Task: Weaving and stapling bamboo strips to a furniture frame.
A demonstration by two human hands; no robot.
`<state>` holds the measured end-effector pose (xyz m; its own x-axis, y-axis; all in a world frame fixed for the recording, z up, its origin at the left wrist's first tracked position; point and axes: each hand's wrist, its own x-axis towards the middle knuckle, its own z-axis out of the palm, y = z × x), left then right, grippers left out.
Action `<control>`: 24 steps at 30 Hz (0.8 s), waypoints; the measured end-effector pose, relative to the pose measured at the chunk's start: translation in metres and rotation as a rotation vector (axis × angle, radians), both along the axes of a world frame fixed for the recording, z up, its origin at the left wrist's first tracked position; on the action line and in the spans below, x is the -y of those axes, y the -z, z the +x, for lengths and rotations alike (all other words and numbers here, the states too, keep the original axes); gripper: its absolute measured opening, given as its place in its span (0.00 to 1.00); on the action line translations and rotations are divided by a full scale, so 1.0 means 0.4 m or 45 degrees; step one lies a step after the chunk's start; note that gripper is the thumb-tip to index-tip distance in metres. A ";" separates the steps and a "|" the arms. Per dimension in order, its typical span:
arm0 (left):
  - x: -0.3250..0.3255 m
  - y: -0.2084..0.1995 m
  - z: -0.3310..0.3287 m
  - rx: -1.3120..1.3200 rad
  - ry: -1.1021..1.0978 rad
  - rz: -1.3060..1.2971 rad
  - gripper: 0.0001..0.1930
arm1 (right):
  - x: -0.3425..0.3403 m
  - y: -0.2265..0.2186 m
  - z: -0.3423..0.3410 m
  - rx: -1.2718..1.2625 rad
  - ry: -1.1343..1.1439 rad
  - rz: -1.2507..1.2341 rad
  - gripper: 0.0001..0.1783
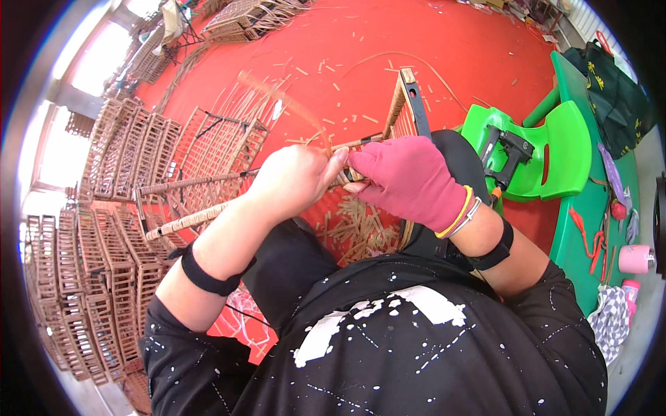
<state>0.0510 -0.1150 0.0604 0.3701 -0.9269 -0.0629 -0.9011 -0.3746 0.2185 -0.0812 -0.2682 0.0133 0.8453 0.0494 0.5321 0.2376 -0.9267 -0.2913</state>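
My bare left hand (291, 182) is closed, thumb against fingers, on a long tan rattan-like strip (295, 105) that loops up and away, blurred at its far end. My right hand (411, 179), in a dark pink glove, wraps round the bar of a frame just beside it. Strip windings cover this frame's long rail (186, 220), which runs off to the left. On the right, the frame has a wrapped upright end with a dark flat plate (416, 104). Both hands meet over the bar, and my fingers hide part of the winding there.
Woven lattice panels (111, 277) stand stacked on the left. Cut strip pieces (361, 229) litter the red floor (444, 41). On my right, a green plastic chair (565, 149) carries a black power tool (510, 154), next to a green table (583, 256) with a pink cup (635, 259).
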 end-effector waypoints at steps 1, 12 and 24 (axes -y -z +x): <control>0.010 -0.008 0.000 0.035 -0.010 0.066 0.28 | 0.001 -0.003 0.000 -0.033 -0.015 -0.007 0.12; 0.032 0.023 0.061 -0.165 0.078 0.050 0.30 | 0.022 -0.038 0.007 -0.327 -0.046 0.209 0.12; 0.038 0.048 0.095 -0.509 0.185 0.011 0.27 | 0.009 -0.018 0.002 -0.208 0.006 0.111 0.14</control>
<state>0.0888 -0.1304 0.0412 0.1808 -0.9663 -0.1831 -0.7894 -0.2536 0.5590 -0.0806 -0.2718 0.0204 0.9210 0.0047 0.3895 0.1758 -0.8974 -0.4048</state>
